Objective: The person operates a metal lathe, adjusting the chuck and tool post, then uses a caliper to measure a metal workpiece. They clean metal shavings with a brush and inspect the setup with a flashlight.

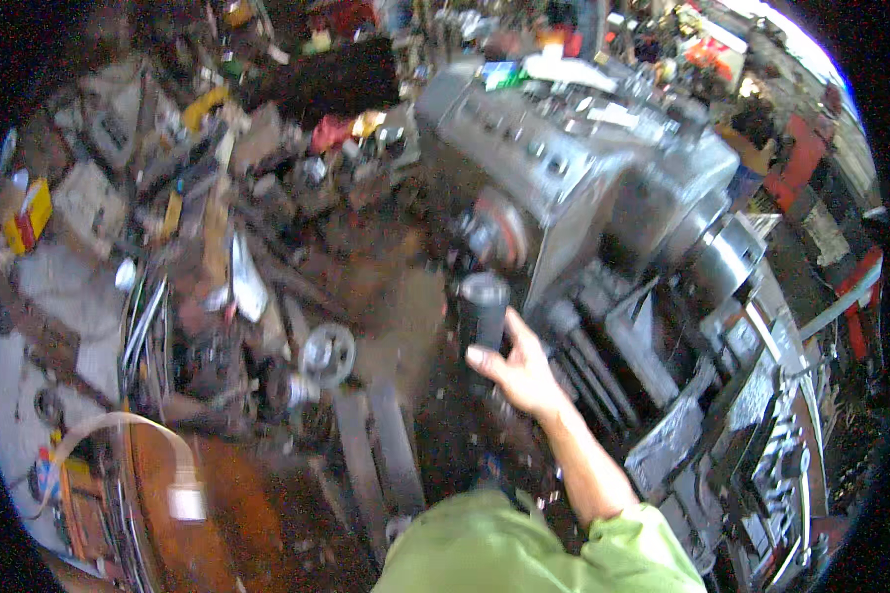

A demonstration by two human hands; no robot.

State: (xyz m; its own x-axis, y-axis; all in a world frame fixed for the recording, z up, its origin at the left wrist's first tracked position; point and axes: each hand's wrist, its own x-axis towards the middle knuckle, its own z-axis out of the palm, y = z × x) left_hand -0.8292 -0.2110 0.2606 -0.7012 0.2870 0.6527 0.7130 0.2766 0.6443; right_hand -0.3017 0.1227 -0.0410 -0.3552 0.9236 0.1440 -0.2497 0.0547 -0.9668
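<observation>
My right hand (520, 374) reaches forward from the green sleeve. Its thumb and fingers close around a dark upright cylinder (486, 314) with a pale, shiny round top; motion blur hides whether that is a cup or a metal part. Just beyond the cylinder is a round part with a reddish ring (504, 232), low on the side of a large grey machine resembling a lathe (534, 148). My left hand does not show.
A shiny metal chuck-like cylinder (727, 252) juts from the machine at right. Metal pieces and tools crowd the right side. At left lie scrap heaps, a small handwheel (327, 355), a yellow box (30, 215) and a rusty brown surface (208, 504) with a white strap.
</observation>
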